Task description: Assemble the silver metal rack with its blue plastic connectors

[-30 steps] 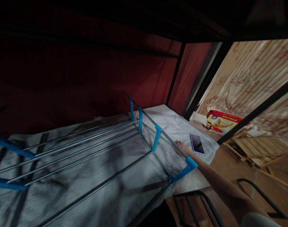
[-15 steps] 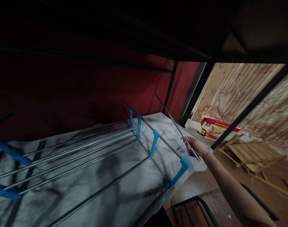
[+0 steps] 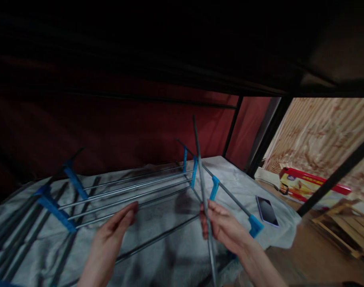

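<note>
My right hand (image 3: 222,223) is closed around a thin grey metal tube (image 3: 202,179), which stands steeply tilted with its upper end against the red backdrop. My left hand (image 3: 110,239) reaches in from below, fingers stretched forward and thumb near them; I see nothing in it. Behind both hands a rack of metal rods (image 3: 140,193) with blue plastic brackets lies on the white sheet. One blue bracket (image 3: 55,209) is at the left end, another (image 3: 255,226) just right of my right hand. A single rod (image 3: 161,238) runs low between my hands.
Several loose tubes (image 3: 22,229) lie at the left. A phone (image 3: 267,210) rests on the sheet (image 3: 229,175) at the right. Black metal frame posts (image 3: 270,133) stand around the bed. On the floor are a red and yellow box (image 3: 307,187) and wooden slats (image 3: 349,227).
My right hand has brought the tube leftward from near the phone to in front of the rack, and the tube is now steeper. My left hand has come into view. The view has shifted left.
</note>
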The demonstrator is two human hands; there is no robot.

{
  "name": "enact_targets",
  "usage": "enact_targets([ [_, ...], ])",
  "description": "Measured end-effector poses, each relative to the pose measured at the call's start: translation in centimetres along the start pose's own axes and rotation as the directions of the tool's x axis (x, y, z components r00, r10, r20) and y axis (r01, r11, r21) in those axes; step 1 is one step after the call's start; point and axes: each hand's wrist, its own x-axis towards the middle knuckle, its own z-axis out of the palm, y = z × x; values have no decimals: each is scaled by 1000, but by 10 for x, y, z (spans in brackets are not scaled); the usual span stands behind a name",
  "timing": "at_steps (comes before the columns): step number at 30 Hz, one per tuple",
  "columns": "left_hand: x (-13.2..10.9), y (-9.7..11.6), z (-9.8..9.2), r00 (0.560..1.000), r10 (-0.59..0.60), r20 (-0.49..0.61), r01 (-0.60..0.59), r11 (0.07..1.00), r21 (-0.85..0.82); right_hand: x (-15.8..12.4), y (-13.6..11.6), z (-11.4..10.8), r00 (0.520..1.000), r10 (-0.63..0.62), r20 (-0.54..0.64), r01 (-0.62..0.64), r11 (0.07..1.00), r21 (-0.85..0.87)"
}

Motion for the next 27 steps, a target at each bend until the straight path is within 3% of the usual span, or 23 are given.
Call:
enact_targets([
  [3, 31, 6, 34, 978, -113, 174, 161, 943, -291, 42, 61, 46, 995, 37, 96, -37, 999, 1],
  [5, 53, 12, 51, 955, -141, 260, 233, 902, -365, 65, 95, 69, 987, 88, 133, -88, 996, -3],
  [8, 88, 19, 64, 967, -143, 213, 206, 927, -313, 90, 126, 90, 977, 142, 161, -149, 988, 33],
  [11, 125, 25, 64, 993, -27, 119, 40, 993, -111, 107, 130, 94, 981, 122, 148, -130, 990, 45],
  [14, 165, 35, 54, 986, 103, 132, -139, 946, 294, 126, 110, 78, 999, 36, 26, -35, 998, -59],
  [16, 190, 43, 44, 964, 155, 218, -253, 788, 561, 143, 91, 57, 994, -39, -100, 25, 990, -138],
  [18, 208, 49, 36, 935, 194, 297, -353, 590, 726, 163, 73, 32, 969, -114, -217, 82, 985, -151],
  [22, 217, 38, 36, 922, 173, 346, -383, 269, 884, 202, 50, -19, 898, -247, -363, 211, 968, -135],
  [24, 213, 22, 44, 917, 121, 381, -398, 199, 895, 218, 45, -39, 872, -249, -421, 210, 968, -138],
  [27, 211, -5, 57, 879, 159, 450, -469, 123, 874, 243, 44, -62, 849, -247, -467, 197, 968, -154],
])
